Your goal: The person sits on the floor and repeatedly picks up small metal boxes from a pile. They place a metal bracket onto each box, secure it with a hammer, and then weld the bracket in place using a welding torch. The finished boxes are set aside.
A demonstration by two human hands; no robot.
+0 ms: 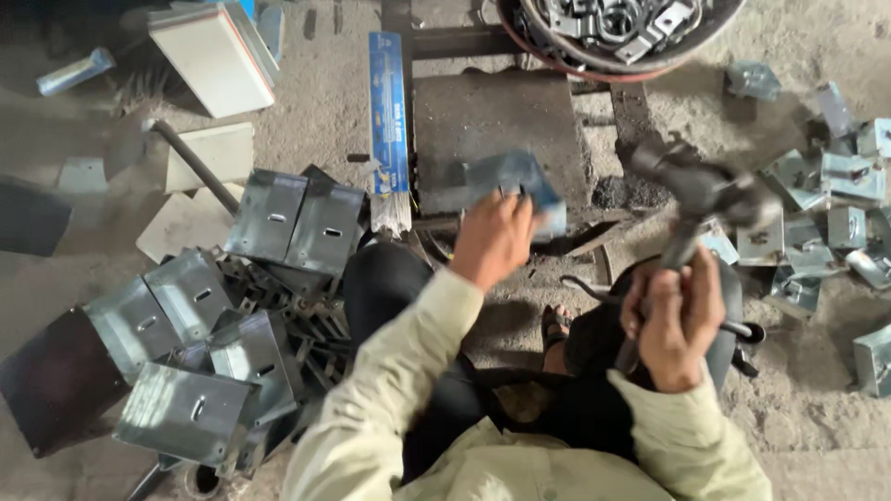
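My left hand (494, 239) grips a folded grey sheet-metal piece (509, 181), blurred by motion, over a flat steel block (497, 130) in front of me. Raised beside the block and also blurred, a hammer (698, 190) is held by its handle in my right hand (673, 315). Both arms wear pale beige sleeves. I sit low with dark trousers and a sandalled foot (555, 327) on the ground.
A heap of slotted sheet-metal plates (223, 315) lies at my left. Bent metal pieces (831, 199) are scattered at the right. A round basin of metal clamps (617, 28) stands at the top. A blue packet of rods (389, 130) lies beside the block. Sandy ground surrounds everything.
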